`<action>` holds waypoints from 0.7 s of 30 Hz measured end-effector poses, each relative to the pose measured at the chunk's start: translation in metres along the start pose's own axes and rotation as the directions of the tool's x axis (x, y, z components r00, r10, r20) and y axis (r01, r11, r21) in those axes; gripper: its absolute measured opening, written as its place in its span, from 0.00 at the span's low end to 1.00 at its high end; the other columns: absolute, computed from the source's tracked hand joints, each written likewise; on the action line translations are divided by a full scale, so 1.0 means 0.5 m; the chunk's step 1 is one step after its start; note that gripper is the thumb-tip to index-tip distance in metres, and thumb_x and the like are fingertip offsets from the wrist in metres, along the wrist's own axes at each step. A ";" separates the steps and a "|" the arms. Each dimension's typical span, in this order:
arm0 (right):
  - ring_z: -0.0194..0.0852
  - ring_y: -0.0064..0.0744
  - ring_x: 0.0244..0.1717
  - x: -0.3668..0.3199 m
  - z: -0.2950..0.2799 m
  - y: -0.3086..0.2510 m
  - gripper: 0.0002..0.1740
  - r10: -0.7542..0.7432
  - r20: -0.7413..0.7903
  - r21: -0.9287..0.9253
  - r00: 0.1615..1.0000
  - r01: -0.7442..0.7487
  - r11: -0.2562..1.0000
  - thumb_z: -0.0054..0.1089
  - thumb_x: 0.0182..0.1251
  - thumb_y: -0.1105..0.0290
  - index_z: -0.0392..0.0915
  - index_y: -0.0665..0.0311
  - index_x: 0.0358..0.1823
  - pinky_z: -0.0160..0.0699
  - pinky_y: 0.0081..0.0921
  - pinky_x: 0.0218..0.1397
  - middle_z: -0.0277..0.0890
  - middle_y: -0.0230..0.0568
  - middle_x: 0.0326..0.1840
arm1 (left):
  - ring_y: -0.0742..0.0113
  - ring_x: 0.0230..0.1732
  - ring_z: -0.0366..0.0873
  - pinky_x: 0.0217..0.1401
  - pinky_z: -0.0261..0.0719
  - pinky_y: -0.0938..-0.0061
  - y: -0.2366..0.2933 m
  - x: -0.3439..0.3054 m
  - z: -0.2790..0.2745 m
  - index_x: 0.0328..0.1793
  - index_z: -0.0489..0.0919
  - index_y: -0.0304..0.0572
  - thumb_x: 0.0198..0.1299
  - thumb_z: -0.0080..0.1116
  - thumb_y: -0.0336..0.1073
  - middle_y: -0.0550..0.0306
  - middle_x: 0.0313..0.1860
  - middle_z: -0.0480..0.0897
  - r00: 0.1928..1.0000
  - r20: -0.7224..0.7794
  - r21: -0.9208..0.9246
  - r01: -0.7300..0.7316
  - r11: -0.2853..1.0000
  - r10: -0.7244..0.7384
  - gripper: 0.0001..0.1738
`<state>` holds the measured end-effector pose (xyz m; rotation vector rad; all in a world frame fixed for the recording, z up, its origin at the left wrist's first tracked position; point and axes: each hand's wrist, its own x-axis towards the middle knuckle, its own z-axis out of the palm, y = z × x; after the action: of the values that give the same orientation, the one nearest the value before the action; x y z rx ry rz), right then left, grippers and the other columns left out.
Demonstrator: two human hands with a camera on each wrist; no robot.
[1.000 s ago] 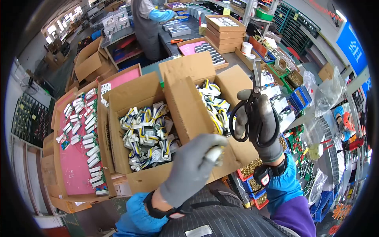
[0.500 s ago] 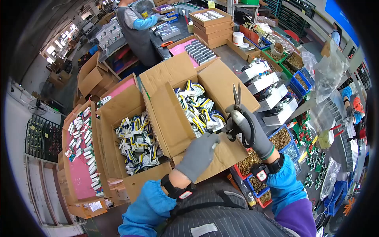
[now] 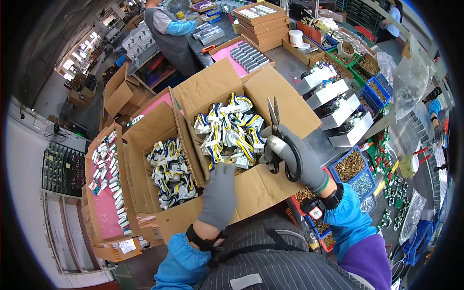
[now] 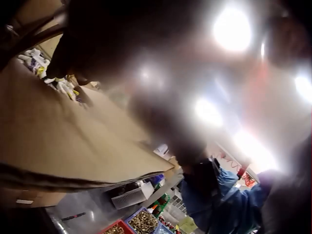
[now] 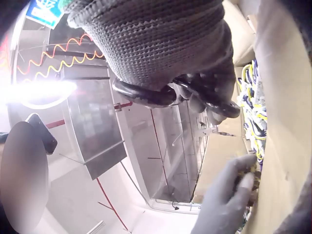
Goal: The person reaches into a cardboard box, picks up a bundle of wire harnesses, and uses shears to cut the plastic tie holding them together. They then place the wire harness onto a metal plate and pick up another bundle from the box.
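Observation:
My right hand (image 3: 297, 157), in a grey glove, holds black-handled scissors (image 3: 274, 116) with the blades pointing up and a little apart. Below the blades is a cardboard box (image 3: 285, 101) filled with white units (image 3: 232, 125) bundled with yellow, blue and white wires. My left hand (image 3: 218, 195), also gloved, lies over the near left corner of this box, fingers extended toward the units. In the right wrist view the left hand (image 5: 222, 200) is beside the wired units (image 5: 253, 112). The left wrist view is mostly dark and blurred, with a cardboard flap (image 4: 92, 141) across it.
A second box (image 3: 140, 150) of wired units (image 3: 171, 174) stands to the left, then a pink-lined tray (image 3: 104, 212) with white parts. On the right are metal housings (image 3: 340, 106) and bins of screws (image 3: 350, 164). A person (image 3: 166, 34) works at the far bench.
My left hand has moved left to the box corner. The right hand has come down with the scissors, whose blades have parted. The box's left flap has swung outward, uncovering more units.

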<state>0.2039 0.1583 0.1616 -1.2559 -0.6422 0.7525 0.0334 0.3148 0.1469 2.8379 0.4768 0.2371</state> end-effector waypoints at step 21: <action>0.75 0.20 0.30 -0.008 -0.020 -0.031 0.22 0.040 -0.031 0.012 0.999 -0.040 0.999 0.51 0.82 0.57 0.72 0.68 0.63 0.74 0.21 0.34 0.78 0.36 0.33 | 0.44 0.75 0.70 0.78 0.64 0.60 -0.054 -0.013 -0.061 0.78 0.63 0.33 0.64 0.47 0.29 0.35 0.74 0.71 0.959 0.285 -0.470 0.146 0.870 -0.007 0.33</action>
<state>0.2117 0.1473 0.1748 -1.2709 -0.5877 0.7670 0.0133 0.3439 0.1681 2.3003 0.3999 -0.0529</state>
